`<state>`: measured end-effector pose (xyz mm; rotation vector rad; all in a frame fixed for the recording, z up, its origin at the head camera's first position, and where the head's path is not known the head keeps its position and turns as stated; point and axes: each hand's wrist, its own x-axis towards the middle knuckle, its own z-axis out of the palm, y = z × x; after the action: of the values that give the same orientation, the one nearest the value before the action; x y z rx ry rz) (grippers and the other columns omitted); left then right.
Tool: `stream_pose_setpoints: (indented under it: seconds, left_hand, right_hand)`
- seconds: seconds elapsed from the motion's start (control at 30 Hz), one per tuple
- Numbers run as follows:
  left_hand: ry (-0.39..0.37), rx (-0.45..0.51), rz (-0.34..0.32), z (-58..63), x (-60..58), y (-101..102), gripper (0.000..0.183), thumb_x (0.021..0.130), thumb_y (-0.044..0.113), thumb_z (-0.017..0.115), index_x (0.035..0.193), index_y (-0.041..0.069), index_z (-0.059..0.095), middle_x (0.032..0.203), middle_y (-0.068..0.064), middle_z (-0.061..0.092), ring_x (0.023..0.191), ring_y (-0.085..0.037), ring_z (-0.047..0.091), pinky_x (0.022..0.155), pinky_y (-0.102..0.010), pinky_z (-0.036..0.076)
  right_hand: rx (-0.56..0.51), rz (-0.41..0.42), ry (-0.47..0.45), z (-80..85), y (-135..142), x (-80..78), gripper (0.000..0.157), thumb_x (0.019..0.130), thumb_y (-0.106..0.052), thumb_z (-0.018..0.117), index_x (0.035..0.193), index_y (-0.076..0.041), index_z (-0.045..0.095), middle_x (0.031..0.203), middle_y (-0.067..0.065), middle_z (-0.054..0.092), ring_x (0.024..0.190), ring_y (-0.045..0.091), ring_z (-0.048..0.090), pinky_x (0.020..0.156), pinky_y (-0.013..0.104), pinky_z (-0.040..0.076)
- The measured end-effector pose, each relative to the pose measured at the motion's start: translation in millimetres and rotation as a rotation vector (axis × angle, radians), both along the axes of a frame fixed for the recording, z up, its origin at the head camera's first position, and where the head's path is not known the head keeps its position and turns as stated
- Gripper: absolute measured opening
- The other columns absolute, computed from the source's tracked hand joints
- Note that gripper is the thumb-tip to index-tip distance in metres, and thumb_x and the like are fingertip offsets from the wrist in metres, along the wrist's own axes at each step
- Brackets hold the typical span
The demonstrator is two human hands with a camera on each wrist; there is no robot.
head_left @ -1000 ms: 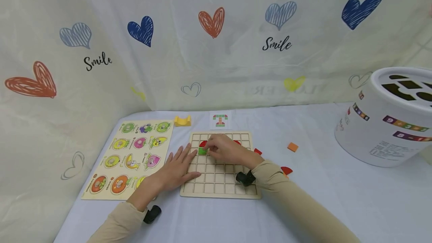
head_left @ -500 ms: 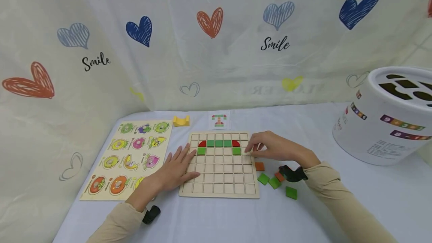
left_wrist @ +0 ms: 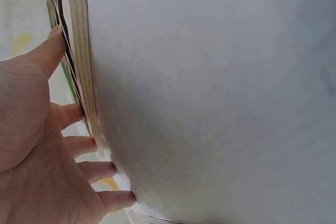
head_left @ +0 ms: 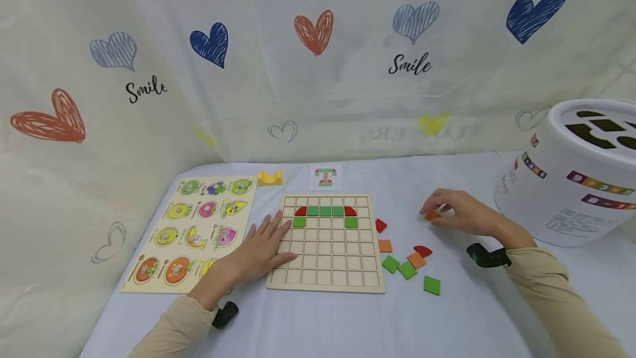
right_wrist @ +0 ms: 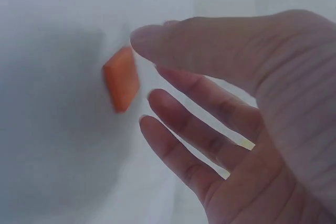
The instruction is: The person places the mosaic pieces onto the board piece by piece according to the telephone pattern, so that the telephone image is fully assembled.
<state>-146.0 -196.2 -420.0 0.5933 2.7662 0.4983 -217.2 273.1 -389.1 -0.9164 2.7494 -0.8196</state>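
Note:
A wooden grid board (head_left: 325, 278) lies on the white-covered table. Several green squares (head_left: 325, 211) and two red quarter-circle pieces (head_left: 301, 211) sit in its upper cells. My left hand (head_left: 260, 247) rests with spread fingers on the board's left edge; in the left wrist view its thumb and index finger (left_wrist: 72, 115) touch the board's side. Off to the right, my right hand (head_left: 464, 211) is over an orange square tile (right_wrist: 122, 80). In the right wrist view, the tile lies on the cloth just beyond the thumb and fingertips, which do not visibly grip it.
Loose green (head_left: 432, 285), orange (head_left: 416, 260) and red pieces (head_left: 423, 251) lie right of the board. Behind it is a pattern card (head_left: 325, 177) beside a yellow block (head_left: 270, 178). A fruit puzzle board (head_left: 169, 261) lies left; a white bucket (head_left: 561, 203) stands right.
My right hand has moved from over the board, past its right edge, rightward to the orange tile. Another green square now shows at the board's right side. My left hand has stayed put.

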Motion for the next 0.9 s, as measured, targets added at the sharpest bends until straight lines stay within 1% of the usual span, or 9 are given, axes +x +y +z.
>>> stream_pose_setpoints:
  seconds: [0.1,0.23,0.33,0.5,0.63,0.73,0.9]
  left_hand:
    - [-0.002,0.001,0.002,0.3,-0.2,0.4,0.082,0.106,0.054,0.054,0.167,0.006,0.024,0.175,-0.018,0.005,0.16,-0.043,0.002,0.124,-0.067,0.004]
    - [-0.001,0.005,-0.004,-0.1,-0.3,1.3,0.082,0.107,0.053,0.054,0.167,0.006,0.023,0.175,-0.018,0.004,0.16,-0.043,0.001,0.124,-0.067,0.004]
    - [0.001,0.001,-0.003,-0.4,-0.2,1.3,0.082,0.107,0.053,0.053,0.167,0.006,0.023,0.175,-0.018,0.004,0.16,-0.043,0.001,0.124,-0.067,0.004]
    - [0.0,-0.003,0.001,0.0,-0.5,0.8,0.082,0.107,0.052,0.054,0.167,0.006,0.022,0.175,-0.018,0.004,0.16,-0.043,0.001,0.124,-0.067,0.004]
    - [0.0,-0.006,-0.002,-0.1,-1.1,1.1,0.082,0.107,0.053,0.054,0.167,0.007,0.022,0.175,-0.018,0.004,0.16,-0.042,0.001,0.124,-0.067,0.004]
    - [0.001,-0.009,-0.001,-1.2,-1.7,1.2,0.082,0.107,0.053,0.054,0.167,0.007,0.022,0.175,-0.018,0.004,0.16,-0.042,0.001,0.125,-0.067,0.004]
    - [0.0,-0.011,0.001,-1.9,-1.9,1.4,0.082,0.106,0.053,0.054,0.167,0.007,0.023,0.175,-0.018,0.004,0.16,-0.043,0.001,0.124,-0.067,0.004]
  right_hand:
    - [-0.022,-0.01,0.009,-6.2,5.7,-3.0,0.021,0.087,0.0,0.083,0.106,-0.007,0.077,0.106,0.002,0.07,0.098,0.027,0.066,0.088,0.047,0.06]
    - [-0.036,-0.015,0.002,-12.4,9.4,-5.6,0.02,0.087,0.002,0.083,0.104,-0.004,0.077,0.103,0.002,0.07,0.092,0.023,0.067,0.085,0.04,0.061]
    - [-0.04,-0.022,0.005,-14.5,10.5,-7.2,0.02,0.085,0.001,0.084,0.104,-0.003,0.077,0.101,0.002,0.069,0.089,0.021,0.067,0.084,0.037,0.061]
    - [-0.03,-0.061,-0.015,-15.4,11.9,-9.3,0.024,0.084,-0.004,0.086,0.106,0.0,0.077,0.102,0.005,0.071,0.089,0.022,0.068,0.084,0.036,0.059]
    - [-0.011,-0.095,-0.04,-13.9,13.1,-9.1,0.026,0.084,-0.008,0.088,0.107,0.0,0.078,0.101,0.004,0.072,0.09,0.022,0.069,0.083,0.033,0.058]
    - [-0.017,-0.112,-0.049,-13.2,13.9,-8.5,0.026,0.083,-0.009,0.089,0.105,-0.002,0.078,0.101,0.003,0.072,0.089,0.021,0.069,0.082,0.03,0.058]
    - [-0.033,-0.155,-0.007,-15.6,17.1,-7.0,0.028,0.079,-0.011,0.093,0.102,-0.004,0.079,0.096,0.0,0.072,0.085,0.018,0.066,0.077,0.024,0.057]
